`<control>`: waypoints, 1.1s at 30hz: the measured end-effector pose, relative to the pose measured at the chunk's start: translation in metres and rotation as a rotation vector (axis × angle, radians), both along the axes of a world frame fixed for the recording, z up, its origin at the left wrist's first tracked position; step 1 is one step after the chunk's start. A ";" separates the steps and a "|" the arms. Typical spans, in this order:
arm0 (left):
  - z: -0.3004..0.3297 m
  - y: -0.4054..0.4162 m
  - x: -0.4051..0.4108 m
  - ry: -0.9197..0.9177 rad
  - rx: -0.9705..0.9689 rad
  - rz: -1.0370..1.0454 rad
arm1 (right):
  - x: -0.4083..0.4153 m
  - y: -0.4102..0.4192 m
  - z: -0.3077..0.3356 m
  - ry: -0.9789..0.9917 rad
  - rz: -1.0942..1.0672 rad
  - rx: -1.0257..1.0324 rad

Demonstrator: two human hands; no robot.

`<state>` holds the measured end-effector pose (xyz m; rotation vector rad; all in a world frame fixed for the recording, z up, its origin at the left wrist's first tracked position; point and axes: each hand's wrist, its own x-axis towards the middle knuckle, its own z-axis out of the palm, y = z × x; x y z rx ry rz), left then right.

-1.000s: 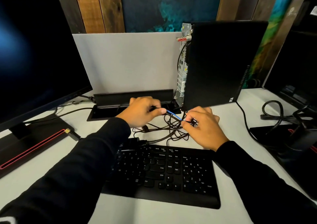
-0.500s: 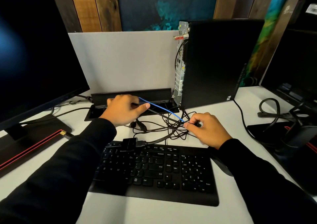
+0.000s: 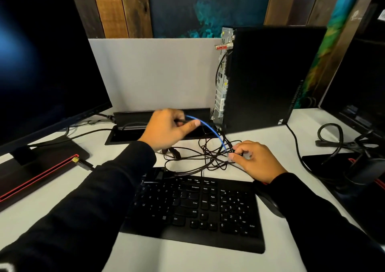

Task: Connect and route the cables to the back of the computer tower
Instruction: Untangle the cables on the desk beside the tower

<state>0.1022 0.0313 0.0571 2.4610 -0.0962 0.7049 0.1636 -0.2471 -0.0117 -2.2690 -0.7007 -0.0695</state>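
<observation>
1. Since a second ago the left hand [image 3: 166, 131] has drawn the blue cable [image 3: 212, 131] out from a short stub into a long arc, rising toward 11 o'clock away from the tangle; the right hand [image 3: 253, 160] has stayed low at the knot.
2. Left thumb and fingers are pinched on the blue cable's upper end, with a dark plug or cord seemingly in the same grip. Right fingertips are curled together, pinching the strands where the blue line enters the black cable tangle [image 3: 200, 155].
3. The tangle lies on the desk at 12 o'clock from the keyboard [image 3: 193, 211]; the computer tower [image 3: 268, 73] stands at 1 o'clock, its rear ports facing left.
4. Risk: pulling harder may cinch a loop tight around the blue cable, likely if the right hand clamps the wrong strand.
5. Risk: dragged black cords could tug the cable already plugged into the tower's back.
6. Risk: the loose gold-tipped connector [image 3: 78, 161] at 9 o'clock may be overlooked.
</observation>
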 end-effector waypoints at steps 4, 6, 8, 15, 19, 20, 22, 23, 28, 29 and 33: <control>0.027 0.022 -0.012 -0.124 -0.358 0.063 | 0.006 -0.003 -0.008 0.109 -0.089 0.063; 0.040 0.030 -0.017 -0.186 -0.346 0.113 | 0.003 -0.003 -0.002 0.129 -0.106 0.090; 0.050 0.036 -0.022 -0.189 -0.204 0.174 | -0.001 -0.001 0.007 0.090 -0.145 0.078; 0.054 0.026 -0.026 -0.006 0.129 -0.043 | -0.040 0.039 0.057 -0.066 0.108 0.282; 0.055 -0.009 -0.026 0.051 0.184 -0.259 | -0.052 0.071 0.048 -0.106 0.167 0.128; 0.058 -0.013 -0.026 0.041 0.169 -0.282 | -0.048 0.073 0.044 -0.118 0.155 0.173; 0.066 -0.014 -0.024 -0.003 0.133 -0.238 | -0.034 0.065 0.039 -0.100 0.096 0.330; 0.070 -0.011 -0.023 -0.029 0.109 -0.193 | -0.026 0.055 0.038 -0.088 0.044 0.379; 0.094 -0.004 -0.020 -0.187 -0.036 -0.099 | 0.003 0.013 0.031 -0.056 -0.327 0.099; 0.099 -0.006 -0.018 -0.209 -0.012 -0.102 | 0.003 0.012 0.031 -0.041 -0.350 0.065; 0.106 -0.015 -0.007 -0.174 0.123 -0.167 | -0.013 0.021 0.065 -0.282 -0.157 0.248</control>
